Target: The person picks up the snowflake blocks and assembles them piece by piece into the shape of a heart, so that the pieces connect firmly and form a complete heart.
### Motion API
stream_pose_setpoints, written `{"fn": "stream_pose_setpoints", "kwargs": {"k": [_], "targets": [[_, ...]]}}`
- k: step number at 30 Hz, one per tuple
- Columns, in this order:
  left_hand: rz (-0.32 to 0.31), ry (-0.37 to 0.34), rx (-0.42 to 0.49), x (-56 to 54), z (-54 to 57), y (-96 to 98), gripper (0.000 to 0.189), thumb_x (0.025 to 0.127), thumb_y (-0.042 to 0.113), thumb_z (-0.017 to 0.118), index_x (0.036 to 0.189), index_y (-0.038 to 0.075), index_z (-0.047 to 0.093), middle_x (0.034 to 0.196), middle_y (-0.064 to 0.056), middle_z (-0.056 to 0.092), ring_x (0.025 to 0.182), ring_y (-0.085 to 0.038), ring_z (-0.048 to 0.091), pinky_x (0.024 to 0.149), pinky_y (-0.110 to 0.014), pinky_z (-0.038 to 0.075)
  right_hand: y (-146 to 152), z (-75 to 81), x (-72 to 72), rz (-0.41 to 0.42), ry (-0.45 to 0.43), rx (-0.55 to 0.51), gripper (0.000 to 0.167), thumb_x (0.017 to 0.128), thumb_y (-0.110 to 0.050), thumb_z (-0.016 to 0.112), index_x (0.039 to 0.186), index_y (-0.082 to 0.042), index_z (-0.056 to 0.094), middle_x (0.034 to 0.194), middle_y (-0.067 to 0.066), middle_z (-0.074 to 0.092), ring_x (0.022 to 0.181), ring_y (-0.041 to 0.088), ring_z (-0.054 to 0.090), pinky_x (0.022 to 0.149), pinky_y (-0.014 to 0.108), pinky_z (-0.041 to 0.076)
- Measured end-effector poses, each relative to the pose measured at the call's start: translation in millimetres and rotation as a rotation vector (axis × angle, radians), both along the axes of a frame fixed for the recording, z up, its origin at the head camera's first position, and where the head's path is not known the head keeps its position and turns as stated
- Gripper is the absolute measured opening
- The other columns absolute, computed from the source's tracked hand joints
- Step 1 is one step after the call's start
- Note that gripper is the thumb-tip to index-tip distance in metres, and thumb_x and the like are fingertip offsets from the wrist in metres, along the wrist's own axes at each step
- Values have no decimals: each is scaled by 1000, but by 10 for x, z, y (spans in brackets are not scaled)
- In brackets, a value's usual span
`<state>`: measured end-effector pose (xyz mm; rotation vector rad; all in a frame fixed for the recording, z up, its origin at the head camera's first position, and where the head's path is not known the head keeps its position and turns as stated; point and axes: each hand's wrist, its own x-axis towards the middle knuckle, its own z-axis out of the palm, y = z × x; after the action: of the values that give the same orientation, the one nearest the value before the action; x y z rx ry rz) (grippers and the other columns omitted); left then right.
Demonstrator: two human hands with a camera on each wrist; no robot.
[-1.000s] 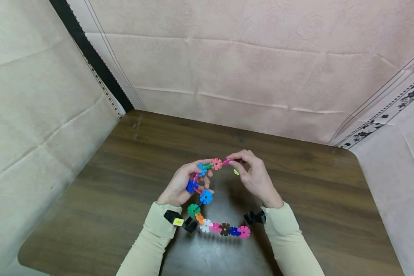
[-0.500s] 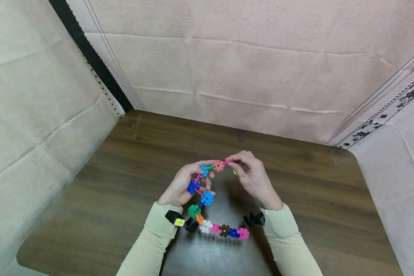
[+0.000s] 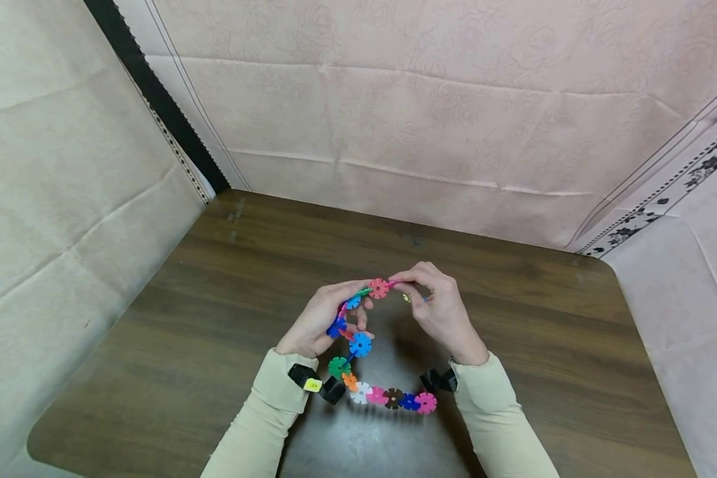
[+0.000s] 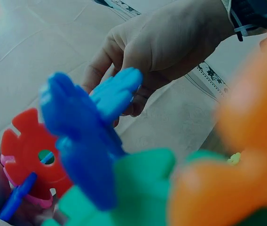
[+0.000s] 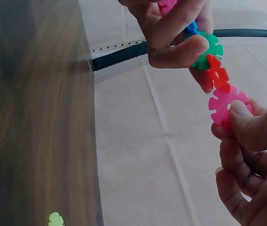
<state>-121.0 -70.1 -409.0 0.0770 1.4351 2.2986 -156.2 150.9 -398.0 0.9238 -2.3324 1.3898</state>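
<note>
A curved chain of colourful plastic snowflake discs hangs from my left hand (image 3: 321, 318), which grips its upper part near a green disc (image 5: 213, 49). Past the green one comes a coral-red disc (image 3: 379, 288). The end piece is a pink disc (image 5: 223, 103), pinched between thumb and fingers of my right hand (image 3: 441, 311); it joins the coral-red one. Lower down, the chain runs through a light blue disc (image 3: 360, 344), a green one and an orange one (image 4: 223, 188) to a pink end disc (image 3: 426, 402). Fingers hide some joints.
A yellow-green disc (image 3: 405, 297) lies on the brown wooden table (image 3: 263, 239), partly behind my right hand. A bit of blue shows beside it. Pale cloth walls (image 3: 394, 119) stand along the table's back and sides. Black cameras (image 3: 332, 390) sit on both wrists.
The pink disc in my right hand has turned edge-on and sits closer to the coral-red disc. My left hand has tilted slightly, and the chain's lower end has swung a little right.
</note>
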Motion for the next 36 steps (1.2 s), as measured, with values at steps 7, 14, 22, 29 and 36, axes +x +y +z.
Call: {"fn": "stream_pose_setpoints", "kwargs": {"k": [7, 14, 22, 29, 36], "targets": [[0, -6, -3, 1, 4, 10, 43, 103, 29, 49, 136, 2, 53, 92, -10, 61, 61, -15, 61, 68, -34, 58, -16, 24, 9, 3, 52, 13, 17, 85, 0, 72, 96, -12, 76, 85, -3, 65, 74, 10, 53, 58, 19, 47], [7, -5, -20, 2, 4, 36, 41, 103, 27, 48, 134, 1, 54, 91, -9, 61, 59, -14, 60, 61, -27, 56, -25, 31, 23, -7, 87, 83, 18, 84, 2, 72, 94, -12, 76, 80, -8, 60, 74, 10, 51, 59, 25, 46], [-7, -4, 18, 7, -7, 64, 41, 103, 28, 47, 134, 0, 54, 92, -10, 62, 59, -14, 61, 61, -26, 56, 7, 9, 20, 15, 57, 44, 20, 84, 2, 72, 97, -12, 76, 85, -5, 64, 76, 10, 54, 62, 24, 50], [-90, 11, 68, -3, -9, 100, 45, 102, 33, 49, 134, 2, 54, 106, -18, 62, 71, -22, 67, 80, -55, 53, 74, -30, 27, 18, -21, -20, 25, 87, -6, 70, 111, -13, 72, 99, -3, 67, 87, 12, 59, 72, 21, 52], [-165, 5, 105, 1, -9, 143, 41, 104, 24, 47, 139, 2, 49, 112, -18, 61, 78, -24, 67, 74, -47, 57, 120, -59, 40, 18, -52, -3, 22, 88, -14, 71, 110, -15, 74, 102, -7, 68, 96, 11, 60, 80, 34, 54]]}}
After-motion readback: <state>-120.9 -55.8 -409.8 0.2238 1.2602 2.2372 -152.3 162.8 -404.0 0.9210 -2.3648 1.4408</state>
